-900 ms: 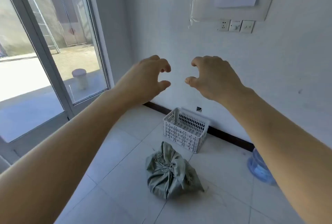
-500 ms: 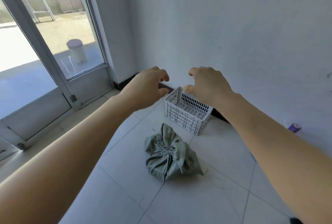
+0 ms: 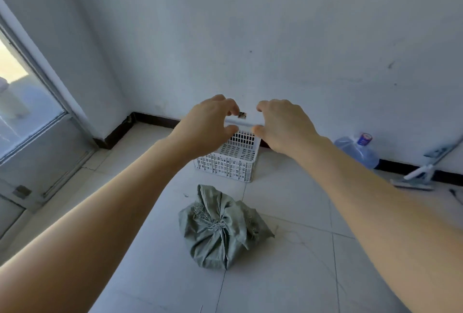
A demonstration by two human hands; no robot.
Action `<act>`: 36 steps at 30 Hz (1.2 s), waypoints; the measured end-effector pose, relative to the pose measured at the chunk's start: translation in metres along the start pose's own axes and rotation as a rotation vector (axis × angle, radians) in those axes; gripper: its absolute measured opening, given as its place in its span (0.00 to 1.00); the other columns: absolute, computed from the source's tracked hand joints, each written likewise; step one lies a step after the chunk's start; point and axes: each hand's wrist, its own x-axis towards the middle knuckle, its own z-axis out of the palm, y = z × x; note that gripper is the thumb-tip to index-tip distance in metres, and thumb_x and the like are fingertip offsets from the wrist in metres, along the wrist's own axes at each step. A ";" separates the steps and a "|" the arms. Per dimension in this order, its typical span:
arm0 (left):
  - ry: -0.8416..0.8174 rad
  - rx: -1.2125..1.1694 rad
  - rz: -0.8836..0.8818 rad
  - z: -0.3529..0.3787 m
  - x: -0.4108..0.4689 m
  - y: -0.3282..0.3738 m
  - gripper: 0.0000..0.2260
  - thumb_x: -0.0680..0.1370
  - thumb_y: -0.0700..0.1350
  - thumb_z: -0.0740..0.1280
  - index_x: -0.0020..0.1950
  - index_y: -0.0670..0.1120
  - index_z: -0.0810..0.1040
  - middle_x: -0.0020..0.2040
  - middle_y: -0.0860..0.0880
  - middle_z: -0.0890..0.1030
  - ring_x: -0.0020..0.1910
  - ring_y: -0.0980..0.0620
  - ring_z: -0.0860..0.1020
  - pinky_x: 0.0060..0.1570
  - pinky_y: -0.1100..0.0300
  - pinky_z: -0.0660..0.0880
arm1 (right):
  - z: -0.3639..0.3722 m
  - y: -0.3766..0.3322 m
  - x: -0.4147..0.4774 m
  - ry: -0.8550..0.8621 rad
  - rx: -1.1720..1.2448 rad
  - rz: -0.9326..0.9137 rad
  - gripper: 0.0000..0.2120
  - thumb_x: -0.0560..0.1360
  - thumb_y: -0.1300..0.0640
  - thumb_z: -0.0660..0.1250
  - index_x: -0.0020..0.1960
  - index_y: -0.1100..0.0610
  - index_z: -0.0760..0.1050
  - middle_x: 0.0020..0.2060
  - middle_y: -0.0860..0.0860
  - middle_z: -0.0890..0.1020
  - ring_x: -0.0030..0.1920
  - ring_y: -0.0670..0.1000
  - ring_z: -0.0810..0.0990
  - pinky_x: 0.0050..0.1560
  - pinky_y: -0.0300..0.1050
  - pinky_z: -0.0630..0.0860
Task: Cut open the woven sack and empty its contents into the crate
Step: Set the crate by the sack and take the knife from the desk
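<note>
Tied sack (image 3: 220, 230), white crate (image 3: 226, 166) just beyond

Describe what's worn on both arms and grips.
Nothing worn shows. The left arm and right arm are bare from the frame's edge to the wrist, with no sleeves. The left grip and right grip have no gloves, and no watch, band or ring is visible. Their undersides are hidden.
</note>
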 end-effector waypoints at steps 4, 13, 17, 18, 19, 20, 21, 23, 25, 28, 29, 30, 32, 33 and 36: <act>-0.041 -0.038 0.234 0.008 0.047 0.047 0.13 0.76 0.45 0.66 0.61 0.47 0.75 0.58 0.49 0.77 0.56 0.51 0.76 0.55 0.59 0.71 | -0.023 0.047 -0.022 0.028 -0.012 0.234 0.17 0.79 0.53 0.61 0.65 0.60 0.71 0.57 0.57 0.78 0.57 0.58 0.75 0.56 0.51 0.71; -0.211 -0.210 0.806 0.069 0.051 0.277 0.14 0.76 0.42 0.67 0.61 0.43 0.76 0.57 0.44 0.77 0.54 0.46 0.76 0.55 0.56 0.70 | -0.080 0.197 -0.214 0.122 -0.048 0.837 0.17 0.79 0.52 0.62 0.64 0.61 0.71 0.59 0.58 0.78 0.59 0.60 0.75 0.57 0.52 0.72; -0.285 -0.242 0.981 0.109 0.013 0.386 0.14 0.77 0.43 0.66 0.61 0.42 0.76 0.57 0.43 0.77 0.55 0.46 0.75 0.55 0.55 0.70 | -0.093 0.258 -0.321 0.150 -0.044 1.023 0.16 0.79 0.52 0.62 0.61 0.61 0.72 0.55 0.57 0.78 0.56 0.58 0.76 0.50 0.49 0.70; -0.300 -0.254 1.009 0.121 0.004 0.413 0.14 0.77 0.43 0.66 0.61 0.42 0.76 0.57 0.43 0.77 0.55 0.46 0.75 0.55 0.57 0.69 | -0.094 0.275 -0.348 0.153 -0.049 1.066 0.15 0.79 0.53 0.62 0.60 0.62 0.73 0.55 0.57 0.78 0.56 0.58 0.76 0.51 0.49 0.71; -0.321 -0.272 1.030 0.133 -0.007 0.439 0.13 0.76 0.43 0.66 0.61 0.42 0.76 0.57 0.44 0.77 0.55 0.47 0.75 0.55 0.59 0.69 | -0.094 0.293 -0.376 0.159 -0.051 1.108 0.16 0.79 0.53 0.61 0.61 0.62 0.72 0.56 0.57 0.78 0.57 0.58 0.76 0.53 0.50 0.72; -0.344 -0.288 1.050 0.146 -0.018 0.466 0.13 0.76 0.42 0.67 0.61 0.42 0.76 0.57 0.44 0.77 0.55 0.48 0.75 0.54 0.61 0.69 | -0.095 0.310 -0.404 0.165 -0.047 1.151 0.16 0.79 0.53 0.60 0.63 0.61 0.72 0.59 0.57 0.77 0.58 0.57 0.76 0.55 0.50 0.72; -0.363 -0.296 1.073 0.159 -0.028 0.494 0.14 0.76 0.43 0.67 0.61 0.43 0.76 0.57 0.45 0.76 0.55 0.48 0.75 0.55 0.61 0.69 | -0.094 0.329 -0.432 0.166 -0.035 1.193 0.17 0.80 0.53 0.59 0.65 0.61 0.71 0.61 0.57 0.76 0.60 0.57 0.75 0.58 0.50 0.71; -0.403 -0.289 1.121 0.188 -0.048 0.552 0.14 0.77 0.44 0.66 0.62 0.44 0.75 0.58 0.46 0.76 0.57 0.48 0.74 0.59 0.55 0.70 | -0.091 0.368 -0.488 0.148 -0.009 1.283 0.19 0.80 0.52 0.59 0.68 0.59 0.69 0.64 0.57 0.75 0.63 0.57 0.73 0.61 0.50 0.70; -0.455 -0.267 1.156 0.217 -0.068 0.607 0.14 0.78 0.45 0.65 0.63 0.46 0.74 0.59 0.47 0.75 0.57 0.49 0.74 0.59 0.53 0.70 | -0.087 0.405 -0.542 0.122 0.004 1.378 0.19 0.79 0.50 0.61 0.66 0.59 0.70 0.63 0.57 0.76 0.62 0.58 0.74 0.60 0.52 0.72; -0.513 -0.235 1.220 0.260 -0.093 0.677 0.14 0.78 0.46 0.65 0.63 0.47 0.74 0.59 0.49 0.75 0.56 0.50 0.74 0.58 0.52 0.71 | -0.076 0.453 -0.616 0.067 0.061 1.516 0.18 0.78 0.50 0.63 0.64 0.59 0.71 0.58 0.57 0.78 0.57 0.58 0.76 0.55 0.51 0.74; -0.533 -0.230 1.235 0.274 -0.100 0.696 0.14 0.77 0.46 0.65 0.62 0.48 0.74 0.58 0.49 0.75 0.55 0.50 0.75 0.58 0.52 0.72 | -0.071 0.466 -0.637 0.043 0.092 1.557 0.18 0.78 0.50 0.63 0.64 0.59 0.72 0.58 0.57 0.78 0.57 0.58 0.77 0.54 0.51 0.74; -0.555 -0.224 1.244 0.287 -0.107 0.712 0.13 0.77 0.46 0.65 0.62 0.48 0.74 0.57 0.50 0.75 0.55 0.50 0.75 0.58 0.52 0.72 | -0.065 0.478 -0.657 0.025 0.119 1.594 0.18 0.78 0.51 0.63 0.63 0.59 0.72 0.58 0.57 0.78 0.57 0.59 0.77 0.54 0.51 0.75; -0.591 -0.209 1.261 0.309 -0.117 0.739 0.13 0.77 0.46 0.65 0.62 0.49 0.74 0.56 0.51 0.75 0.54 0.51 0.75 0.57 0.53 0.72 | -0.049 0.501 -0.689 -0.012 0.171 1.655 0.18 0.78 0.51 0.64 0.64 0.59 0.72 0.59 0.57 0.77 0.58 0.58 0.77 0.56 0.51 0.75; -0.607 -0.206 1.264 0.320 -0.121 0.749 0.13 0.77 0.46 0.65 0.61 0.49 0.74 0.56 0.51 0.75 0.54 0.51 0.75 0.57 0.53 0.72 | -0.039 0.511 -0.704 -0.033 0.201 1.678 0.18 0.78 0.52 0.64 0.65 0.59 0.71 0.60 0.57 0.77 0.59 0.58 0.76 0.57 0.51 0.75; -0.652 -0.186 1.264 0.348 -0.127 0.770 0.12 0.78 0.46 0.64 0.61 0.49 0.74 0.55 0.53 0.74 0.55 0.52 0.74 0.57 0.54 0.71 | -0.008 0.538 -0.735 -0.101 0.281 1.724 0.21 0.77 0.51 0.65 0.67 0.59 0.70 0.63 0.57 0.76 0.62 0.59 0.75 0.60 0.52 0.74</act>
